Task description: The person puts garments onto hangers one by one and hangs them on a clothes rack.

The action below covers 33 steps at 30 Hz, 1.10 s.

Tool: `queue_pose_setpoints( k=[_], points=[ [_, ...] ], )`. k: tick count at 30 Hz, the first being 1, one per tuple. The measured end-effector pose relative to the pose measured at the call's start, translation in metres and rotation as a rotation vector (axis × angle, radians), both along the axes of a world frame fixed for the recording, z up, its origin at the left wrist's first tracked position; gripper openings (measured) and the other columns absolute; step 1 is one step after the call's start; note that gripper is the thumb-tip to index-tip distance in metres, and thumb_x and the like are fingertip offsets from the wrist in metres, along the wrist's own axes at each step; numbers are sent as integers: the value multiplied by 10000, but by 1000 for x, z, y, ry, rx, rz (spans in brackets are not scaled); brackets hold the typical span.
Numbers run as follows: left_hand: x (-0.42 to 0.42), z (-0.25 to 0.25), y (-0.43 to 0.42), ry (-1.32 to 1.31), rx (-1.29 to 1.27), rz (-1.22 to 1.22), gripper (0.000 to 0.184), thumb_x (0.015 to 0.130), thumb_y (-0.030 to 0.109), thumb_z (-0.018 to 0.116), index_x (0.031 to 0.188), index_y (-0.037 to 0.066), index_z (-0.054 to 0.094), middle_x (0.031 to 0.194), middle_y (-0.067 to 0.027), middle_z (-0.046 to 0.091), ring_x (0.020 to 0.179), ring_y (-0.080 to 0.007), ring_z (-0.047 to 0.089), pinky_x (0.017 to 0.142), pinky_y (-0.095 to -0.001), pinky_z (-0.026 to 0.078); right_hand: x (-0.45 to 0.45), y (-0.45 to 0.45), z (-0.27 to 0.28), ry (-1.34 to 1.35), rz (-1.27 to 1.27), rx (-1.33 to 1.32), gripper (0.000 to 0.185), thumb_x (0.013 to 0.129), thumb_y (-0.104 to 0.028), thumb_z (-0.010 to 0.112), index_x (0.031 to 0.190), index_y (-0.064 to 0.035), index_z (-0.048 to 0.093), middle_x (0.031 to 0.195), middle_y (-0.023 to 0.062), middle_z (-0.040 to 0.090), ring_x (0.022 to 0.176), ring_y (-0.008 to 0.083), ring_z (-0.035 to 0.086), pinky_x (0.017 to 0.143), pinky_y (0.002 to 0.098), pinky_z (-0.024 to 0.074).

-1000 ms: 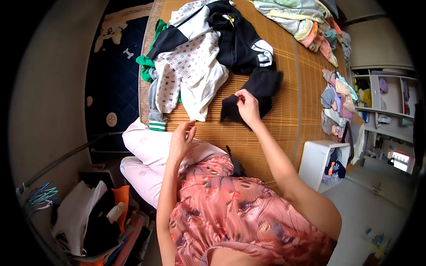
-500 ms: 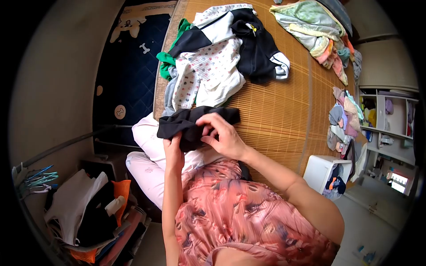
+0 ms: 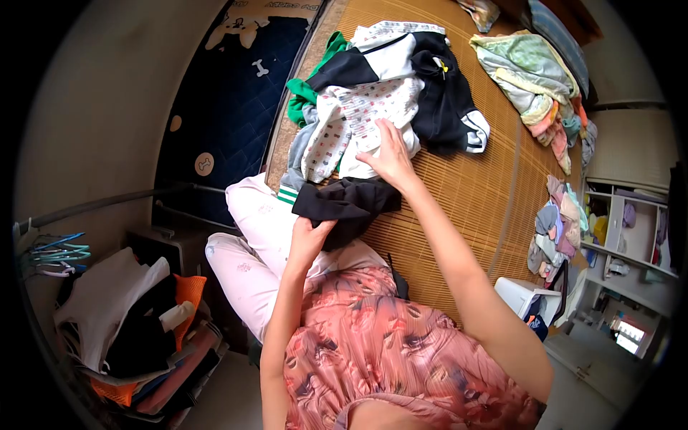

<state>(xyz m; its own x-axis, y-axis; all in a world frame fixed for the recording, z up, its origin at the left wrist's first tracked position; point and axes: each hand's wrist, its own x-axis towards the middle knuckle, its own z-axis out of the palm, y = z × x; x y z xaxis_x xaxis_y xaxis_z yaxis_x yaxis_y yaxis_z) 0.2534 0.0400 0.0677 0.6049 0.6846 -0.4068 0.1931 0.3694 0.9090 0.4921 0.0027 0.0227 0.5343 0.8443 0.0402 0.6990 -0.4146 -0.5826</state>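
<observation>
Nearest the body, pale trousers (image 3: pixel 251 209) support the near-left part of the black garment (image 3: pixel 347 203). The left hand (image 3: pixel 309 242) is clamped on the garment's near edge, left of its middle. From this grip, the cloth extends forward and to the right. Its long axis runs roughly left to right, across the line of the left forearm; the right end points toward the mat (image 3: pixel 459 215). Folds prevent identification of a collar or waistband end. The left hand is the nearer hand, in contact. The right hand (image 3: pixel 391 159) is beyond the garment, fingers apart and holding nothing, over the white printed garment (image 3: pixel 365 104); fingertip contact cannot be determined. Farther right lie a black-and-white garment (image 3: pixel 446 100) and, well apart, a pale green cover (image 3: pixel 527 72).
</observation>
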Motion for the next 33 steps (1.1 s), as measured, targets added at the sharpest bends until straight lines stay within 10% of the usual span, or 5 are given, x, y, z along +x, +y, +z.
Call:
queue_pose_setpoints(
  k=[7,11,15,20,33],
  points=[
    [29,-13,0,160,444,-106,556,786,220,687,1209,-65,466,1186,-257,522,1139,-391,500,978,-393,395,11,53,-36,-284,11,-301,786,735,-207,707,1393,-57,304,1406,162,393,1283,326,401,1044,522,300],
    [38,-24,13,347,823,-75,783,744,214,750,1323,-106,332,1402,-297,325,1260,-440,372,1062,-436,334,72,46,-38,181,-114,-46,371,748,-108,576,1090,31,602,803,157,653,758,259,661,658,383,507],
    [45,-41,38,375,746,-22,948,714,200,782,1412,-80,205,1514,-283,109,1332,-441,312,1058,-418,360,119,15,54,1027,-324,574,417,677,25,472,1065,8,624,897,80,632,773,175,634,706,303,555],
    [60,-44,32,316,553,-425,796,750,214,729,1431,172,320,1113,-197,622,1080,-357,566,869,-436,482,135,-66,131,912,-738,1200,456,836,-118,392,1266,5,481,1260,172,541,1138,337,559,927,503,500],
    [56,-39,11,-7,770,-365,631,769,290,730,1285,24,483,1298,-192,501,1201,-359,470,1002,-410,404,109,-100,84,720,-728,1024,357,729,-2,449,1062,59,565,1065,135,598,974,253,609,861,344,507]
  ],
)
